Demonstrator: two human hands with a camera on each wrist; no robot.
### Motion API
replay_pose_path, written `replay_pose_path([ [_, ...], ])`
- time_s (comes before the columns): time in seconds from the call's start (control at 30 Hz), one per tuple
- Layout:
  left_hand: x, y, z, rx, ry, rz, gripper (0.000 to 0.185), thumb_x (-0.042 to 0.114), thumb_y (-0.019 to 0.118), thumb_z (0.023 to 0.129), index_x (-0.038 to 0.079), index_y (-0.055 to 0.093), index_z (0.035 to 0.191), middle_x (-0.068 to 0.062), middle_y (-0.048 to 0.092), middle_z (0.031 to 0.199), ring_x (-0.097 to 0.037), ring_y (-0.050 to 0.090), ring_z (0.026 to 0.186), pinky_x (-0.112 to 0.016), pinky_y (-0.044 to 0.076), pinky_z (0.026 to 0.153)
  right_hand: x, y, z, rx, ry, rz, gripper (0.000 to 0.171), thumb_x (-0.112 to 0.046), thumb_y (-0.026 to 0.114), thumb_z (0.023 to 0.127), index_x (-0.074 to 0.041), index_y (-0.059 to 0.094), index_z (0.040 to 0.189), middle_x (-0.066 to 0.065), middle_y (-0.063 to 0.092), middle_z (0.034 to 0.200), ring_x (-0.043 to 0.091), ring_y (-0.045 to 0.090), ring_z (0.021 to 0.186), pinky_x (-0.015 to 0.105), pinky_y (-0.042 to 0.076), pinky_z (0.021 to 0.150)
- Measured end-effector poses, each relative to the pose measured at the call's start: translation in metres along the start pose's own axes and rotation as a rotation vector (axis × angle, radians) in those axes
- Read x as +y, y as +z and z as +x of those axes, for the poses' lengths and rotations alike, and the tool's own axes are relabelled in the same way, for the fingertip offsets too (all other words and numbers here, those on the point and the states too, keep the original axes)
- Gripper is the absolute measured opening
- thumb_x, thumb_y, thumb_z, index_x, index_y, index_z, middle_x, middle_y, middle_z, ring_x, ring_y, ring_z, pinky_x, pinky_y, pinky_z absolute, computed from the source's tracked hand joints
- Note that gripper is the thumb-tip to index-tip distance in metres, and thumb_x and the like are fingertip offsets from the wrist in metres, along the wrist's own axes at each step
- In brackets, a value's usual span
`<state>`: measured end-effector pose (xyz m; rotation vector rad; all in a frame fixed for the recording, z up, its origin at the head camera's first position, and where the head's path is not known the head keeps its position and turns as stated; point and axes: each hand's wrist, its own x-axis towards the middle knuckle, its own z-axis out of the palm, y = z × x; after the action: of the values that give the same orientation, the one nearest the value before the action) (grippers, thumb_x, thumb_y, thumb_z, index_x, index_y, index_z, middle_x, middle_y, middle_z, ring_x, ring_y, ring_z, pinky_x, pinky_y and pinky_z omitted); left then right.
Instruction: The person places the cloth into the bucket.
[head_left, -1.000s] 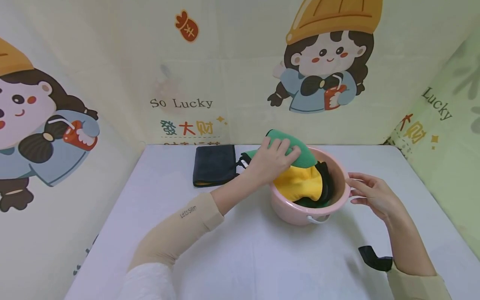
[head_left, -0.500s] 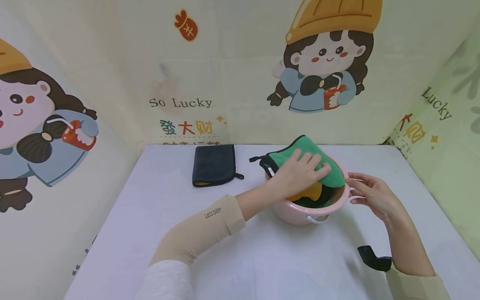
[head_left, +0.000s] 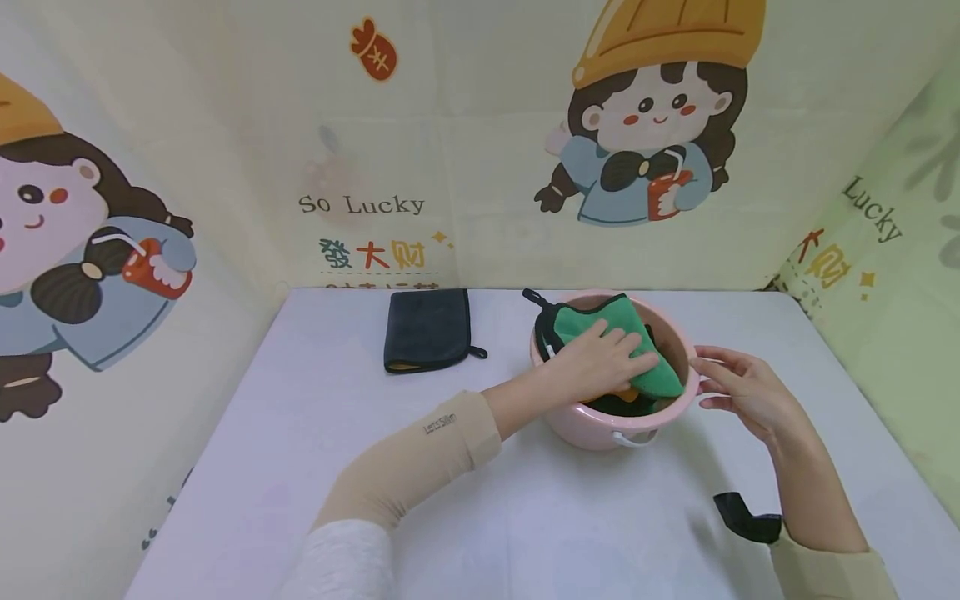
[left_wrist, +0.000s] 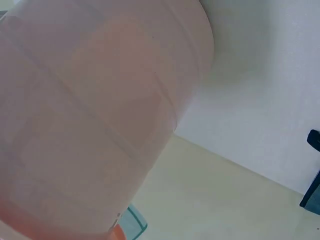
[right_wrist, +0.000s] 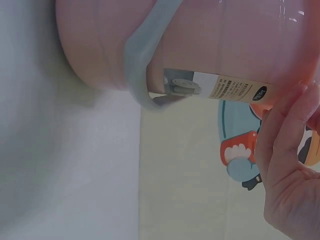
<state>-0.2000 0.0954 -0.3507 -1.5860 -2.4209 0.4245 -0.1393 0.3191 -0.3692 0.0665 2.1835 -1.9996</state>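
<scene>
A pink bucket point(head_left: 594, 433) with a pale handle stands at the table's right centre. Inside its mouth lies a green towel point(head_left: 662, 379) with black edging, its black loop sticking out over the far left rim. My left hand point(head_left: 600, 358) holds this towel from above, down at rim level. Beneath it, dark and yellow cloth partly shows. Outside, at the right rim, my right hand point(head_left: 750, 387) touches the bucket with its fingertips. In the right wrist view those fingers point(right_wrist: 287, 135) meet the rim near a paper label. The left wrist view shows only the bucket's wall, with the left hand hidden.
A folded dark navy towel point(head_left: 427, 331) with a hanging loop lies at the back left of the bucket. Printed cloth walls point(head_left: 495, 150) bound the white table point(head_left: 450, 517) at the back and sides.
My left hand has carried the green towel rightward and lowered it into the bucket, covering most of the yellow cloth. The right hand stays at the rim.
</scene>
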Motion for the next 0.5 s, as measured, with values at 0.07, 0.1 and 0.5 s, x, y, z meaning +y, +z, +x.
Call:
replay_pose_path([
  [0.07,-0.0002,0.0026,0.0028,-0.045,0.013,-0.024,0.04,0.043,0.04,0.095,0.025,0.036,0.131,0.002,0.046,0.121,-0.013,0.047,0.104,-0.026,0.038,0.089,0.0001,0.0001,-0.0001,0.002,0.003,-0.011,0.012,-0.018,0.053,0.093,-0.027,0.055,0.099,-0.01,0.064,0.086,0.009,0.063,0.069,0.022,0.054,0.058],
  [0.1,-0.0003,0.0042,0.0043,-0.069,0.02,-0.034,0.041,0.043,0.04,0.095,0.026,0.034,0.132,0.002,0.046,0.122,-0.013,0.047,0.106,-0.027,0.037,0.09,0.0002,0.0001,-0.0001,0.002,0.004,-0.015,0.012,-0.018,0.053,0.093,-0.027,0.055,0.1,-0.01,0.064,0.086,0.009,0.063,0.069,0.022,0.054,0.058],
  [0.5,0.0003,0.009,0.0106,-0.33,0.045,-0.074,0.056,0.05,0.032,0.095,0.032,0.014,0.144,0.003,0.031,0.138,-0.013,0.035,0.119,-0.03,0.031,0.103,0.0004,-0.0015,0.0006,-0.014,0.002,-0.017,0.014,-0.017,0.051,0.094,-0.028,0.056,0.1,-0.01,0.064,0.088,0.01,0.062,0.069,0.022,0.054,0.058],
])
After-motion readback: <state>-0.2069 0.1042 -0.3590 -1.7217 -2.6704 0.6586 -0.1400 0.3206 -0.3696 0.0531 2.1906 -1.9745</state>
